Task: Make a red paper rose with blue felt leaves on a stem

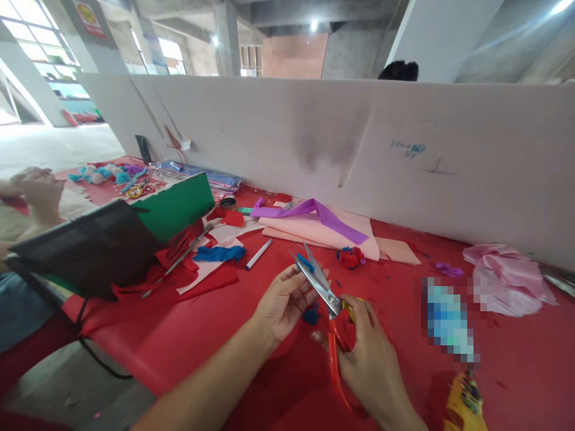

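Note:
My right hand [366,353] is closed round the orange handles of a pair of scissors [321,287], whose steel blades point up and to the left, slightly apart. My left hand [283,302] pinches a small scrap of blue paper [305,262] at the blades' tips. More blue paper [311,314] shows under my left palm. Both hands hover over the red table [202,335].
Pink sheets with a purple strip [323,218] lie behind, beside a small red and blue paper flower [351,256]. A white marker [259,254], blue crumpled paper [220,253], red scraps, green board [177,206] and black bag [90,248] lie left. Another person's hands [38,188] work at far left. A white partition [359,143] backs the table.

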`<action>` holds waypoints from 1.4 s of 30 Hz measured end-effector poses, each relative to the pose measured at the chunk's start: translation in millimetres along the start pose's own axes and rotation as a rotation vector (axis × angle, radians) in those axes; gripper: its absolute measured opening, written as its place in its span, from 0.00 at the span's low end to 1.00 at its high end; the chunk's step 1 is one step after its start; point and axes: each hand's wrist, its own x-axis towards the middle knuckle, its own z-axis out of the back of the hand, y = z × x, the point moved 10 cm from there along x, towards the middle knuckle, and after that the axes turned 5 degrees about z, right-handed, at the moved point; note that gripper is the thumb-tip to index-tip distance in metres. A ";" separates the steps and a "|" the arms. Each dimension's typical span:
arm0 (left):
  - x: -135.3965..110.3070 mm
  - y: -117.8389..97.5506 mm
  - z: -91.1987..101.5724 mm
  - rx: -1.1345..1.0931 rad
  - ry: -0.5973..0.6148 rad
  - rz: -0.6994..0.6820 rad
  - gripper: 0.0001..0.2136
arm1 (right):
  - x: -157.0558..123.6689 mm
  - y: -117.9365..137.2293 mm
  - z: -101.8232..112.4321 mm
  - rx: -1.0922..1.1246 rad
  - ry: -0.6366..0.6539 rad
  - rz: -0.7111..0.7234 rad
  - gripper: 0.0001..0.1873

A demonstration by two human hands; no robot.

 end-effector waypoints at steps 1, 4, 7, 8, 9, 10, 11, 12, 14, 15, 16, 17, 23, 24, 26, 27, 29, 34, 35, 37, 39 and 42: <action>0.1 0.0 0.7 0.006 -0.004 -0.002 0.04 | 0.3 -0.8 -0.3 0.002 0.006 -0.001 0.25; 0.5 0.6 2.5 0.023 -0.018 0.001 0.05 | 0.4 -1.5 -0.5 0.021 0.008 0.012 0.25; 0.7 1.6 2.9 0.018 -0.027 0.007 0.05 | -0.6 -1.6 -2.4 0.066 0.008 0.020 0.25; 0.6 1.7 2.6 0.012 -0.027 0.007 0.05 | -0.9 -1.9 -3.3 0.078 0.010 0.019 0.26; 0.4 1.8 2.0 0.007 -0.026 0.008 0.04 | -1.0 -2.3 -4.2 0.087 0.011 0.017 0.26; 0.1 2.0 1.4 0.003 -0.024 0.009 0.04 | -1.1 -2.6 -4.8 0.092 0.012 0.017 0.26; -0.2 2.0 0.8 -0.001 -0.022 0.010 0.04 | -0.9 -2.8 -5.4 0.096 0.013 0.019 0.26; -0.5 2.0 0.3 -0.003 -0.021 0.011 0.04 | -0.6 -3.3 -5.6 0.101 0.012 0.020 0.26; -1.1 1.5 -0.1 -0.007 -0.023 0.012 0.04 | 0.2 -3.7 -5.6 0.120 0.008 0.028 0.26; -1.2 1.4 -0.1 -0.008 -0.024 0.013 0.04 | 0.5 -3.8 -5.3 0.129 0.005 0.032 0.26; -1.2 1.1 0.2 -0.006 -0.026 0.013 0.04 | 0.8 -4.2 -5.2 0.136 0.004 0.032 0.26; -1.1 0.7 0.5 -0.003 -0.026 0.012 0.05 | 0.8 -4.8 -4.9 0.135 0.001 0.028 0.26; 0.3 -1.1 1.7 -0.002 -0.014 0.004 0.06 | -1.1 -5.0 -1.4 0.120 -0.010 -0.001 0.22; 0.7 -1.9 3.3 -0.015 -0.024 -0.002 0.06 | -1.2 -6.3 -0.4 0.133 -0.003 -0.019 0.21; 2.2 -3.6 8.3 -0.031 -0.056 -0.020 0.06 | -0.7 -11.5 2.7 0.146 0.022 -0.068 0.18; 3.1 -4.3 12.0 -0.026 -0.080 -0.030 0.06 | -0.5 -16.1 3.8 0.121 0.049 -0.105 0.17; 5.5 -4.9 20.3 0.023 -0.137 -0.047 0.08 | -1.4 -28.3 4.6 -0.005 0.141 -0.185 0.16; 10.5 -4.7 24.0 0.264 -0.155 -0.084 0.15 | -9.1 -52.4 4.4 -0.291 0.350 -0.283 0.19; 10.3 -4.1 22.3 0.313 -0.150 -0.089 0.15 | -10.8 -53.6 3.5 -0.312 0.378 -0.281 0.17; 8.9 0.3 17.6 0.431 -0.137 -0.071 0.13 | -14.0 -54.5 1.4 -0.354 0.427 -0.271 0.15; 7.0 8.9 10.7 0.578 -0.101 -0.024 0.12 | -15.6 -54.9 1.0 -0.384 0.449 -0.269 0.16; 4.2 18.9 1.3 0.762 -0.040 -0.002 0.09 | -15.0 -57.6 2.3 -0.408 0.460 -0.291 0.19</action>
